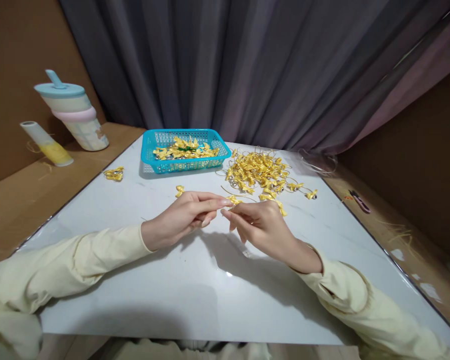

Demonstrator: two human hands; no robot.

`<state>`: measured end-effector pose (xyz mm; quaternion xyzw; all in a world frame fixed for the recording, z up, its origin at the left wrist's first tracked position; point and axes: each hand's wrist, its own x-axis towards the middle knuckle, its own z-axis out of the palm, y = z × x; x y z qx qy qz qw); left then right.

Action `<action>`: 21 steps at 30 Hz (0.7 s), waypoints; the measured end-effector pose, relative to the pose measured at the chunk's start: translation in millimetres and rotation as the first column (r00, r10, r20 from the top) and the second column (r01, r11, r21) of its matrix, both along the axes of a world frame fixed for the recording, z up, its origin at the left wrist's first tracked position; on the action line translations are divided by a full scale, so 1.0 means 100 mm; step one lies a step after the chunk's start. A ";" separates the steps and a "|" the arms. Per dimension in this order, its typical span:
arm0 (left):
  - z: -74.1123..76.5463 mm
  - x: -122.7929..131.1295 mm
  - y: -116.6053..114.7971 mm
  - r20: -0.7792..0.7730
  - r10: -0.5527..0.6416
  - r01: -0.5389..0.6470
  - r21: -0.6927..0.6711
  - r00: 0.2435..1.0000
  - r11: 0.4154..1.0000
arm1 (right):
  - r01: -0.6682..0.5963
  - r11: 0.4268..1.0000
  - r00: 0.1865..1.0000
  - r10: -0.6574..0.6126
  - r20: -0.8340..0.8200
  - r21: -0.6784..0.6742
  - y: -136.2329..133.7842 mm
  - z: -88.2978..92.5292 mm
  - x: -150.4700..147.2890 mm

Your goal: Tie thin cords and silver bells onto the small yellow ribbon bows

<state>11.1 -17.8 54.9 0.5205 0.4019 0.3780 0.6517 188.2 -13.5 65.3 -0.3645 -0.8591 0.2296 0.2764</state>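
My left hand [183, 216] and my right hand [258, 225] meet fingertip to fingertip above the white marble-look table [195, 290]. Between the pinched fingers of both sits a small yellow ribbon bow [234, 200] with a thin gold cord running off to the right. Just beyond my right hand lies a heap of yellow bows with bells [258, 172]. A single loose bow [179, 190] rests on the table beyond my left hand.
A turquoise plastic basket [150, 150] with more yellow bows stands at the back. A lidded tumbler with straw [75, 115] and a tilted tube [47, 142] sit on the wooden ledge at left. Another bow [114, 173] lies near the left edge. Grey curtains hang behind.
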 end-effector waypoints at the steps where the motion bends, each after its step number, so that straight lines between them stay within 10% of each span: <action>1: 0.01 0.00 -0.01 -0.052 0.024 -0.021 0.048 0.998 0.999 | 0.001 0.999 1.000 -0.002 -0.008 -0.044 0.00 0.02 0.00; 21: -0.04 -0.03 -0.07 -0.490 0.180 0.188 0.609 0.853 0.770 | -0.030 0.997 0.951 0.007 0.310 0.070 0.06 -0.01 0.04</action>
